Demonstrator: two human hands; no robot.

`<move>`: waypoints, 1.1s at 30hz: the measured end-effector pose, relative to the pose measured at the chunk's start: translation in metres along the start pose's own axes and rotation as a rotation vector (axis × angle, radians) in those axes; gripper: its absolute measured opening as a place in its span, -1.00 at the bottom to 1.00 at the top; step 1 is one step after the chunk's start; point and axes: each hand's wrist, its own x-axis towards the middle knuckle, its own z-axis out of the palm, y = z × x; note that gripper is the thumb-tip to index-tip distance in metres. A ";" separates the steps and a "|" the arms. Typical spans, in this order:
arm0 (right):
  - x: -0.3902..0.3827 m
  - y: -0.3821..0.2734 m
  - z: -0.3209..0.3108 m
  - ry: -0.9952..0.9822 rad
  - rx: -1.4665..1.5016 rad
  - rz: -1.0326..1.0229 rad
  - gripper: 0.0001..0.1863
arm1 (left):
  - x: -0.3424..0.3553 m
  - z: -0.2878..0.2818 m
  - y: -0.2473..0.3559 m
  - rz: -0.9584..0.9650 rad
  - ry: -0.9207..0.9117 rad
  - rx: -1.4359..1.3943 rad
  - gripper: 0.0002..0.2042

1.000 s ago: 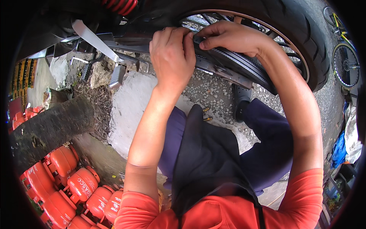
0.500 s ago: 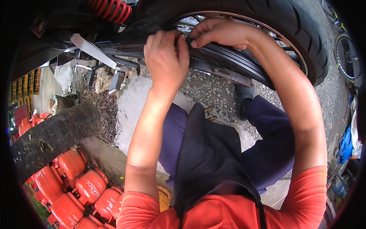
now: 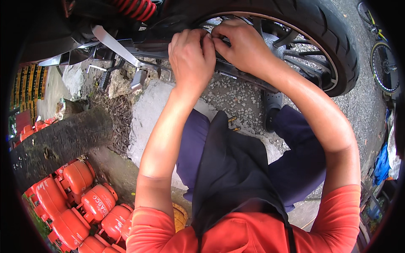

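A motorcycle's rear wheel, with a black tyre and dark spokes, stands in front of me. My left hand is at the near side of the wheel, its fingers curled over dark parts beside the swingarm. My right hand is just to its right, thumb and forefinger bent together in a pinch. The fingertips of both hands nearly meet. Whatever they grip is hidden by the fingers and the dark parts behind.
A silver footrest bracket and a red spring are at the upper left. Below lie a log and several red gas cylinders. A bicycle is at the far right. Gravel and a concrete slab lie underneath.
My right hand has come nearer my left and turned to a pinch. The long black ribbed strip that ran below it across the wheel no longer shows; the spokes are in view there.
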 end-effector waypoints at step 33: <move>0.053 -0.007 -0.011 -0.601 0.473 0.858 -0.67 | -0.030 0.009 0.023 -0.173 0.139 -0.064 -0.67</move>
